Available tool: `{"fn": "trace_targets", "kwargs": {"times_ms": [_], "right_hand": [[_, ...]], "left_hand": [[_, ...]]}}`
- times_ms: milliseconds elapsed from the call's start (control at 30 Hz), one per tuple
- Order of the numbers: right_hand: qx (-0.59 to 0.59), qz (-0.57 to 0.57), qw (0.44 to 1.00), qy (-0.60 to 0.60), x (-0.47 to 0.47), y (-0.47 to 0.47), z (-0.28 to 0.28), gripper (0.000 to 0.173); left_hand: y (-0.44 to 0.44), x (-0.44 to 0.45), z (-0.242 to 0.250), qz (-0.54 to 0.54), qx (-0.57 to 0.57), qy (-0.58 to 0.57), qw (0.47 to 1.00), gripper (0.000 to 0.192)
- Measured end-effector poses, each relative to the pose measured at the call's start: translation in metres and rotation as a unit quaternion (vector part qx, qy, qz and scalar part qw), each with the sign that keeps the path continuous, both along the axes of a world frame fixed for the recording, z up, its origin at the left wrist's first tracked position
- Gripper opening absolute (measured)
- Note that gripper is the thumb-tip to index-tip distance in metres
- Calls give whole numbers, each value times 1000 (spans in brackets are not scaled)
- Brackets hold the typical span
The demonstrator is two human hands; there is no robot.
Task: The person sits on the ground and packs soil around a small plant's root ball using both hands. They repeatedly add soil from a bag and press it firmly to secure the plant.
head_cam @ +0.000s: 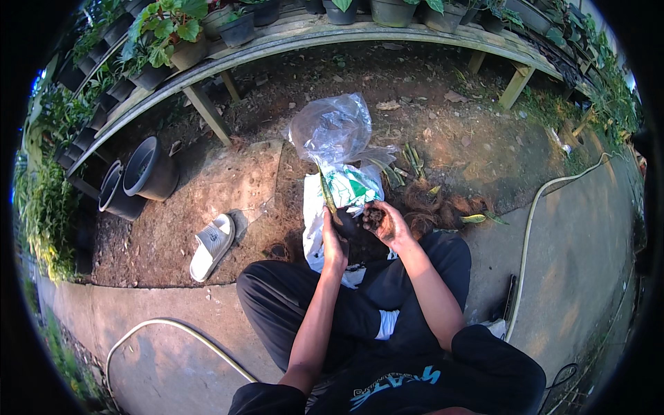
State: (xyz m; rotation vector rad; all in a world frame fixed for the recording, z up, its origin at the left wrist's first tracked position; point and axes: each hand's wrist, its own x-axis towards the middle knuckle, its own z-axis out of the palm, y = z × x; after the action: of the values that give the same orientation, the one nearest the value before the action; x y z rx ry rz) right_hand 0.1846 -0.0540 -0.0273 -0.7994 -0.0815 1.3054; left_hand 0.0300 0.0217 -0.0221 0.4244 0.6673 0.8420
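Note:
My left hand holds a long narrow green leaf cutting with yellowish edges, which stands nearly upright above the fingertips. My right hand cups a clump of dark soil, palm turned up. Between and below both hands is a dark mass, seemingly soil, partly hidden by the fingers. It lies at the mouth of a white plastic sack with green print, in front of my crossed legs. Beyond the sack sits a crumpled clear plastic bag.
Coconut fibre and cut leaf pieces lie right of the sack. A slide sandal and black pots are at left. A wooden bench bears potted plants. A hose crosses the concrete.

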Motion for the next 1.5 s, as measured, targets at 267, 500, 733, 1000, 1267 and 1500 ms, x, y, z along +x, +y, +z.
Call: {"fn": "trace_targets", "kwargs": {"times_ms": [267,500,733,1000,1267,1500], "right_hand": [[-29,-78,986,142,-11,9,-19,28],[41,-11,991,124,-30,6,-3,43],[60,-6,992,-112,-45,6,1,47],[-35,-24,999,4,-33,12,-20,27],[-41,-100,992,69,-48,8,-6,9],[-63,-108,987,101,-56,5,8,18]], "left_hand": [[0,0,-1,-16,106,79,991,61],[-19,9,3,-53,445,302,841,68],[-30,8,14,-42,545,342,765,99],[-37,10,28,16,599,393,697,100],[-37,7,29,30,556,543,628,81],[-37,8,27,104,579,495,640,71]]}}
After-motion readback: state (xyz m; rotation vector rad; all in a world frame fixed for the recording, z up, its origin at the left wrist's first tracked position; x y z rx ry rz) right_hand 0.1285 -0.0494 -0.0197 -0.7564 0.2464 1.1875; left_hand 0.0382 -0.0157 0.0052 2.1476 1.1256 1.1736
